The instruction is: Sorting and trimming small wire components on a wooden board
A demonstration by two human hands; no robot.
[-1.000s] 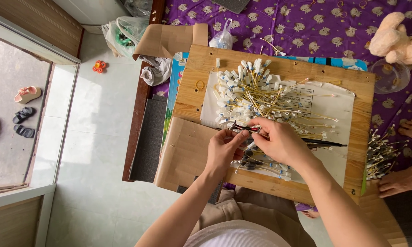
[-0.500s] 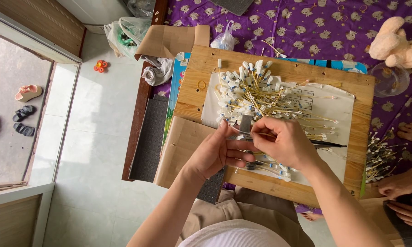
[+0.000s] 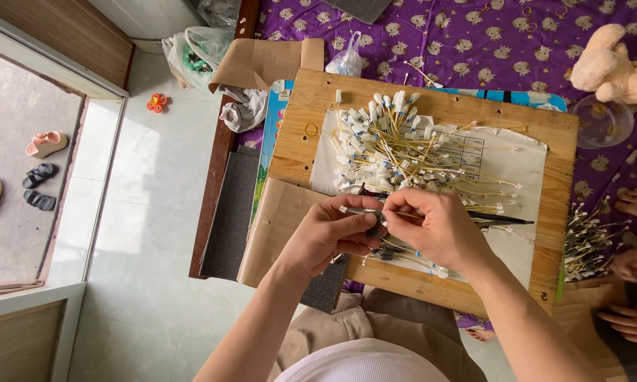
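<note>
pale tiled floor on the left, purple patterned cloth at the top; between them a wooden board carries a white sheet of paper.

left hand: fingers curled in, thumb and forefinger narrowed to a pinch on the left end of a thin yellow wire with a small white connector. right hand: fingers also bent close, pinching the same wire just beside the left fingertips; the two hands touch over the near edge of the board.

held wire: long axis runs roughly left to right across the view, nearly level, white connector end pointing left. exact grip under the fingertips hidden.

pile of yellow wires with white connectors lies loose on the paper, just beyond the hands, strands mostly fanning rightward. a few finished-looking wires lie under the right hand.

clear plastic bag at the board's far edge, contents unclear. clear round bowl by a plush toy at the right; what it holds cannot be told.

another person's hands at the right edge, near a second bundle of wires.
</note>
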